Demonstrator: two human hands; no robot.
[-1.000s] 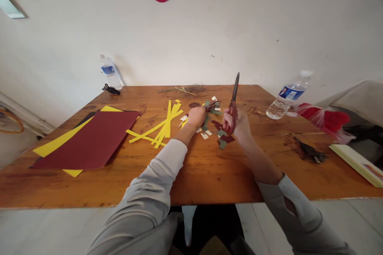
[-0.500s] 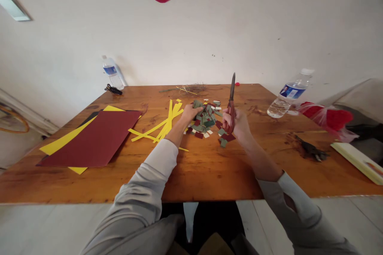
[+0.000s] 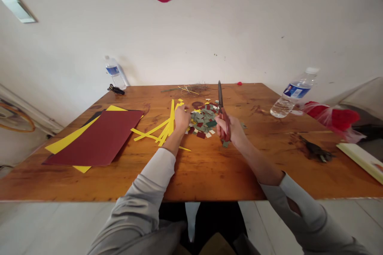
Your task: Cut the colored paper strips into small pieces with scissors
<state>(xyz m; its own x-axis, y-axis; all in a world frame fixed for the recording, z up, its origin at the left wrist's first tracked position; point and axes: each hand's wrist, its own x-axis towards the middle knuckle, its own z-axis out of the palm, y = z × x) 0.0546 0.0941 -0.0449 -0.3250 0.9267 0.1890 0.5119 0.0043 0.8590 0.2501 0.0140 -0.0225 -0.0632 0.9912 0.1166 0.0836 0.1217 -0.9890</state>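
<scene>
My right hand (image 3: 229,129) grips a pair of scissors (image 3: 220,95) by its reddish-brown handles, blades pointing up and away from me. Below and left of the scissors lies a loose heap of small cut paper pieces (image 3: 204,118), mostly grey-green, with some maroon, white and yellow. Between that heap and several crossed yellow paper strips (image 3: 163,129) is my left hand (image 3: 182,119). Its fingers are curled inward, and whatever is in them is hidden. The strips' right-hand ends run close beside this hand.
Maroon, yellow and black paper sheets (image 3: 98,137) overlap at the left of the wooden table (image 3: 197,177). Water bottles stand at the back left (image 3: 115,73) and right (image 3: 293,93). Thin twigs (image 3: 191,88) lie at the back; a dark tool (image 3: 317,149) rests at right.
My left hand has moved left off the paper heap toward the yellow strips. The scissors have shifted left and tilt more to the left, over the heap's right side.
</scene>
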